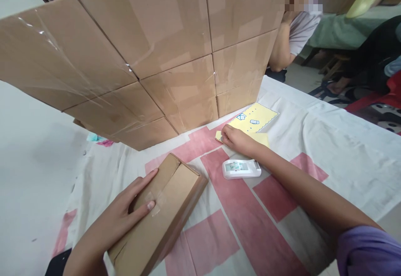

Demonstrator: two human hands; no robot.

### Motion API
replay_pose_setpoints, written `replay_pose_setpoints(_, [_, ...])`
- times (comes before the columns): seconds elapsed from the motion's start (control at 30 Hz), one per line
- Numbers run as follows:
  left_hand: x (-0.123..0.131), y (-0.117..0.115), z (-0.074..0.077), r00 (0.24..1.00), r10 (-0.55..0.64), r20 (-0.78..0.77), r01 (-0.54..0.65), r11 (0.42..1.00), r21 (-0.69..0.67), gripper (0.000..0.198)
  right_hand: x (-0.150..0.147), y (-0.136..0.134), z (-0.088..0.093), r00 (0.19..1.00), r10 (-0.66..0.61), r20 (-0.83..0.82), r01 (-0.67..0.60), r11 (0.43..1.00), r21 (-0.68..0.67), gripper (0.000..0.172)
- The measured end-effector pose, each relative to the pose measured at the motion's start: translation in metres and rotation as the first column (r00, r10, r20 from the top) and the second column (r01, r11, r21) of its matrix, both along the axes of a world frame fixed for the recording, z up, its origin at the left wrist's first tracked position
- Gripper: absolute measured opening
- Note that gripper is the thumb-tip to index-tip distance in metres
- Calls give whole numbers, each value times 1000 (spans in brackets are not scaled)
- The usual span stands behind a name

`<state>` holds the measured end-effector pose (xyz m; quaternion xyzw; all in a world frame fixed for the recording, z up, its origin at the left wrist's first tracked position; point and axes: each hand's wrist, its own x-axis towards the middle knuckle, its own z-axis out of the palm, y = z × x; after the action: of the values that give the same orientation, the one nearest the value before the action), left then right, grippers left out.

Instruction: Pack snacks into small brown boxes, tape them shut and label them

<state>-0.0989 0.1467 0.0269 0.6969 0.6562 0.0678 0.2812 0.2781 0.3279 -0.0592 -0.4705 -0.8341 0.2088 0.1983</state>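
My left hand [133, 207] grips a long cardboard box [166, 205] that lies tilted on the cloth-covered table. Its thumb presses near a piece of clear tape on the top, with the fingers along the left side. Farther off, my right hand [233, 137] is closed, its fingertips pinching the left end of a yellow paper [218, 136]. Just beyond it lies a yellow sheet [258, 117] with blue drawings and a wavy edge. Below my right wrist rests a small white device [240, 169] with a greenish window panel and a metallic end.
A wall of stacked, taped cardboard boxes [175, 71] stands across the back of the table. The white cloth [313, 130] has pink and red blocks. Behind the boxes at right sits a person [300, 29]; a red chair [382, 96] is at far right.
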Motion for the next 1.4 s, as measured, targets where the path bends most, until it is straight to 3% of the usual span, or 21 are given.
replay_pose_setpoints(0.23, [3, 0, 4, 1000, -26, 11, 25, 999, 30, 72, 1, 5, -7, 985, -114, -131, 112, 993, -22, 8])
replay_pose_setpoints(0.4, [3, 0, 5, 999, -26, 19, 26, 999, 29, 72, 4, 9, -5, 982, -91, -166, 94, 995, 12, 9])
replay_pose_setpoints(0.57, [1, 2, 5, 999, -30, 13, 29, 997, 75, 72, 13, 7, 22, 932, -148, -330, 111, 985, -130, 8])
replay_pose_setpoints(0.7, [4, 4, 14, 984, -170, 52, 167, 984, 56, 64, -1, -16, 44, 787, -176, -591, 12, 963, -270, 7])
replay_pose_setpoints(0.8, [7, 6, 20, 979, -187, 86, 185, 982, 32, 60, -26, -46, 44, 639, -150, -755, -229, 899, -373, 12])
replay_pose_setpoints(0.87, [9, 7, 21, 978, -181, 100, 180, 984, 17, 61, -43, -67, 39, 570, -125, -812, -411, 813, -413, 20])
replay_pose_setpoints(0.93, [9, 8, 21, 977, -181, 109, 182, 983, 3, 62, -54, -84, 34, 570, -104, -815, -524, 718, -458, 24])
replay_pose_setpoints(1.0, [8, 8, 20, 977, -180, 111, 183, 983, -14, 62, -60, -93, 30, 626, -78, -776, -550, 661, -511, 21])
replay_pose_setpoints(1.07, [7, 8, 19, 978, -178, 110, 182, 983, -28, 63, -62, -96, 27, 668, -44, -743, -523, 681, -512, 17])
replay_pose_setpoints(1.13, [6, 7, 19, 978, -177, 108, 182, 983, -35, 64, -61, -95, 24, 685, -23, -729, -466, 754, -462, 15])
replay_pose_setpoints(1.3, [6, 7, 18, 984, -156, 90, 160, 987, -34, 66, -54, -101, 15, 651, -78, -755, -320, 874, -366, 13])
replay_pose_setpoints(1.4, [7, 7, 19, 986, -144, 85, 149, 988, -46, 66, -50, -113, 11, 664, -5, -748, -266, 933, -242, 16])
